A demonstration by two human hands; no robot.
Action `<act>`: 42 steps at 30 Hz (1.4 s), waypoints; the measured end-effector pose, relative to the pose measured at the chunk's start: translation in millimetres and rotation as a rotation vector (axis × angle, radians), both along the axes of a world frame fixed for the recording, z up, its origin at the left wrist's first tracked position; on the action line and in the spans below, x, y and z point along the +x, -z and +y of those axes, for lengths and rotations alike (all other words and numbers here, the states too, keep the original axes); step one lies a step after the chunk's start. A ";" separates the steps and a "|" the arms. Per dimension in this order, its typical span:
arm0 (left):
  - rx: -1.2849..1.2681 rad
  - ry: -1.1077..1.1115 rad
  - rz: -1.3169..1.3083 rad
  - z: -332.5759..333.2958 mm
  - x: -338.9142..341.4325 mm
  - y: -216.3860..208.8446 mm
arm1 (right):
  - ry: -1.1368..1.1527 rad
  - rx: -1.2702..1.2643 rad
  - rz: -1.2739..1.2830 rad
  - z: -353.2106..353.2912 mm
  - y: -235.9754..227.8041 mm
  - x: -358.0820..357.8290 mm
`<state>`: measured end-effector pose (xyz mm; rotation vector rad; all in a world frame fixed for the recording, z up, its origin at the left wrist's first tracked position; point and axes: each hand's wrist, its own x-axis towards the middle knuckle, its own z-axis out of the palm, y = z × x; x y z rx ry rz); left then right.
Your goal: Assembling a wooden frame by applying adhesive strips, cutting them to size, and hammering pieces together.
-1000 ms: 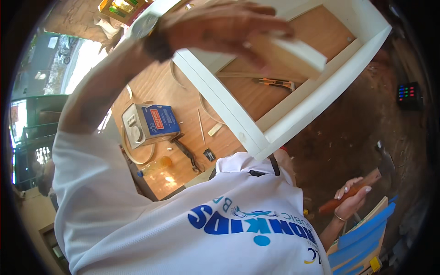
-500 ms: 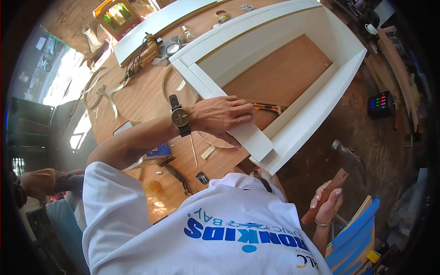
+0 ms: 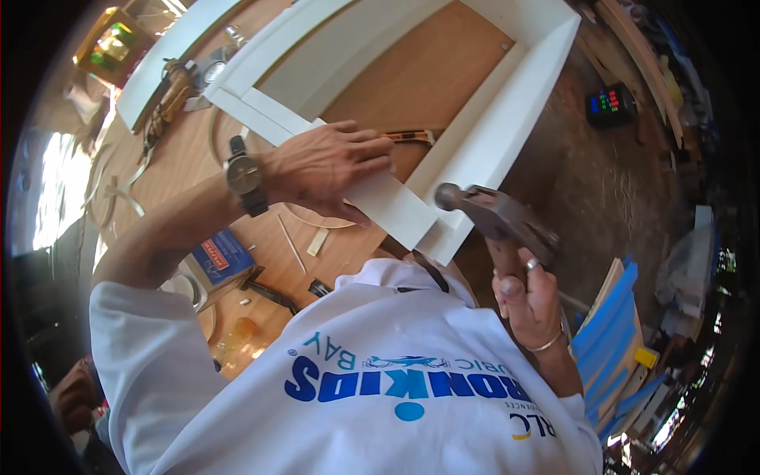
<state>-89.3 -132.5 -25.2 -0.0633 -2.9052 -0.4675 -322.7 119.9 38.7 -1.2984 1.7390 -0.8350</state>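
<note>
A long white wooden frame (image 3: 507, 119) with a brown panel inside lies across the workbench. Along its near end runs a white board (image 3: 393, 207). My left hand (image 3: 324, 170), a watch on its wrist, lies over this board, fingers across the top and thumb at the near edge. My right hand (image 3: 529, 299) is wrapped round the handle of a claw hammer (image 3: 499, 212). The hammer's round face hangs beside the near right corner of the frame, close to the board's end. A utility knife (image 3: 410, 137) with an orange body lies inside the frame, just past my left fingertips.
On the wooden bench (image 3: 182, 190) lie a blue box (image 3: 218, 257), a thin stick (image 3: 291, 244), a small pale wood piece (image 3: 317, 241) and curled strips. A black device with lit digits (image 3: 610, 104) sits at the right. Blue-streaked boards (image 3: 609, 340) stand near my right arm.
My right hand has raised the hammer from low on the right, up and left to the frame's corner. My left hand keeps its place on the board, while the whole view has shifted.
</note>
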 end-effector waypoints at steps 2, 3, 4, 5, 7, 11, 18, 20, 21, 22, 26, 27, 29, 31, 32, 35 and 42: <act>-0.026 -0.012 -0.008 2.3 5.6 1.1 | 0.013 0.072 -0.002 -3.1 -3.8 1.6; -0.032 -0.032 -0.005 3.5 10.9 2.1 | 0.021 0.082 0.013 -2.7 -3.4 -0.1; -0.044 -0.057 -0.005 2.6 18.5 3.0 | 0.025 0.088 0.026 -4.5 -1.7 -0.7; -0.056 -0.082 -0.005 1.3 23.8 4.2 | 0.028 0.093 0.039 -6.1 -0.3 -1.3; -0.062 -0.102 -0.001 0.7 25.2 6.3 | 0.037 0.103 0.056 -8.8 1.8 -0.5; -0.051 -0.141 -0.015 -1.0 22.6 10.6 | 0.041 0.014 -0.008 -12.6 4.5 8.3; 0.044 -0.077 -0.012 -11.9 15.0 2.4 | 0.006 0.097 0.059 -16.4 -0.2 18.7; 0.053 -0.054 -0.043 -17.3 14.8 -2.9 | 0.008 0.125 0.058 -15.8 -0.5 20.0; 0.058 -0.041 -0.058 -19.5 14.1 -3.4 | 0.010 0.138 0.058 -15.8 -0.1 20.8; 0.057 -0.043 -0.062 -20.7 14.9 -3.9 | 0.008 0.137 0.054 -16.5 0.5 22.4; 0.098 -0.008 -0.081 -25.5 14.2 -3.7 | 0.028 0.029 0.012 -18.7 3.5 28.1; 0.098 -0.009 -0.081 -26.0 13.9 -2.7 | 0.027 0.029 0.011 -19.4 2.9 29.1; 0.089 -0.005 -0.063 -26.0 13.5 0.8 | 0.003 0.075 0.036 -21.3 -0.3 31.1; 0.082 -0.004 -0.043 -24.5 13.6 4.5 | -0.023 0.121 0.061 -22.8 -2.3 33.3; 0.081 -0.007 -0.043 -23.1 13.3 5.0 | -0.027 0.120 0.062 -24.0 -1.8 34.4; 0.055 -0.021 0.042 -13.7 13.0 5.6 | -0.018 0.063 0.027 -26.8 3.1 40.3; 0.026 -0.059 0.135 -2.2 16.7 7.0 | -0.047 0.056 0.037 -34.7 0.5 42.8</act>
